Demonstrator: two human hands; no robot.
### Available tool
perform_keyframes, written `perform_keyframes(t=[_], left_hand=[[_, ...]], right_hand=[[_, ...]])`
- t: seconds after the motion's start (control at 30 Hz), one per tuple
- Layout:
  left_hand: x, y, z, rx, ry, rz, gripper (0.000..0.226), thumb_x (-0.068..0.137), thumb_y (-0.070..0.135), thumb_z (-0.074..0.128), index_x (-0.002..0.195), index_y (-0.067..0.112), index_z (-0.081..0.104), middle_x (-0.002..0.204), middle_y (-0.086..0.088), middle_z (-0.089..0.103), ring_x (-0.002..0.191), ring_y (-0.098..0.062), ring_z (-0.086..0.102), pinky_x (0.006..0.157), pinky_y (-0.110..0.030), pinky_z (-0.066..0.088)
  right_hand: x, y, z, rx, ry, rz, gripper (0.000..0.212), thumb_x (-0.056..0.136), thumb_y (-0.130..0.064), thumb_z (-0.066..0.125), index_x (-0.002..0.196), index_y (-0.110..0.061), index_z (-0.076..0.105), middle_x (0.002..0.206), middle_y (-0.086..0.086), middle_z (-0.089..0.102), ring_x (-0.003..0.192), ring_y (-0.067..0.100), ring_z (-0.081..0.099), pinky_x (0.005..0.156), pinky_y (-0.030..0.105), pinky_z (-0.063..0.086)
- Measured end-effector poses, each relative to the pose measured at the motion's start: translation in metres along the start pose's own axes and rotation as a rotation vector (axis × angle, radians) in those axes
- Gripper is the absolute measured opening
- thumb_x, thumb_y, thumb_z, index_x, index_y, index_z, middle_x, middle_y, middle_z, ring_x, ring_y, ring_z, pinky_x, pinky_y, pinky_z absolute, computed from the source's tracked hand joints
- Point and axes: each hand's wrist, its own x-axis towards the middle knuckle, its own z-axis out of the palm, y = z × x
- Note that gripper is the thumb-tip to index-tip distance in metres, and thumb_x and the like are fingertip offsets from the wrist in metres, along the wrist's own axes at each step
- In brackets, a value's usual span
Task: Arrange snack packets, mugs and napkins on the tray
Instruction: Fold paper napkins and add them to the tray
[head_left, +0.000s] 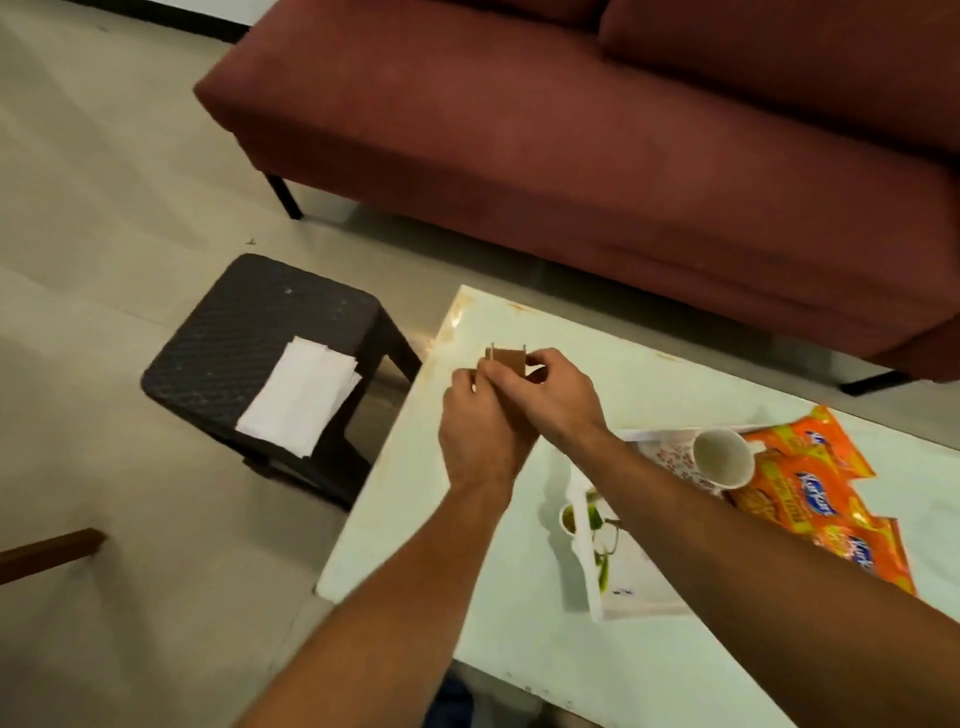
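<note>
Both my hands meet over the far left corner of the pale table (519, 649). My left hand (480, 431) and my right hand (550, 395) grip a small brown wooden holder (509, 358) with thin upright posts. A white tray (623, 587) with a floral print lies on the table under my right forearm. On it stand a white mug (722, 457) with red dots and, at its left edge, a small mug (569, 519) with a green pattern. Orange snack packets (815, 499) lie across the tray's right side. White napkins (301, 397) rest on the dark stool.
A dark woven stool (244, 332) stands left of the table. A maroon sofa (571, 130) runs along the far side. A brown wooden piece (47, 553) juts in at the left edge. The floor is pale tile.
</note>
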Motion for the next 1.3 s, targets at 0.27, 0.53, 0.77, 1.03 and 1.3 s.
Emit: perform_keyframes(t=[0.27,0.53,0.77,1.03,1.3], left_hand=[[-0.088,0.073,0.059,-0.391,-0.172,-0.149,0.049,0.081,0.06,0.044,0.115,0.027,0.055,0.099,0.016,0.058,0.092,-0.015,0.065,0.069,-0.017,0.053],[-0.119,0.083,0.071,-0.343,-0.202,-0.071,0.075,0.067,0.068,0.046,0.133,0.031,0.054,0.116,0.009,0.055,0.09,-0.016,0.069,0.077,-0.031,0.06],[-0.141,0.064,0.101,-0.371,-0.249,-0.042,0.063,0.079,0.055,0.069,0.135,0.029,0.055,0.119,0.007,0.057,0.097,-0.017,0.069,0.083,-0.031,0.061],[-0.148,0.051,0.122,-0.437,-0.291,-0.151,0.044,0.093,0.037,0.07,0.133,0.028,0.054,0.111,0.022,0.057,0.101,-0.015,0.069,0.071,-0.013,0.058],[-0.149,0.047,0.131,-0.395,-0.291,-0.072,0.058,0.077,0.023,0.081,0.129,0.024,0.054,0.122,0.002,0.057,0.102,-0.019,0.062,0.082,-0.025,0.051]], right_hand=[[-0.029,0.102,-0.073,-0.054,0.025,0.135,0.066,0.076,-0.071,0.066,0.124,-0.026,0.061,0.101,-0.007,0.068,0.091,0.016,0.066,0.083,0.036,0.058],[-0.041,0.141,-0.084,-0.141,0.053,0.08,0.05,0.079,-0.063,0.067,0.115,-0.027,0.067,0.101,-0.007,0.073,0.085,0.011,0.064,0.077,0.03,0.056],[-0.054,0.172,-0.071,-0.234,0.017,0.073,0.045,0.079,-0.064,0.063,0.111,-0.032,0.066,0.097,-0.009,0.073,0.083,0.012,0.064,0.07,0.028,0.048],[-0.059,0.191,-0.055,-0.234,-0.028,0.115,0.051,0.079,-0.061,0.063,0.119,-0.03,0.064,0.103,-0.006,0.072,0.092,0.016,0.067,0.083,0.038,0.057],[-0.057,0.192,-0.056,-0.255,-0.011,0.123,0.056,0.077,-0.063,0.06,0.12,-0.028,0.063,0.094,-0.009,0.066,0.081,0.012,0.06,0.072,0.028,0.048]])
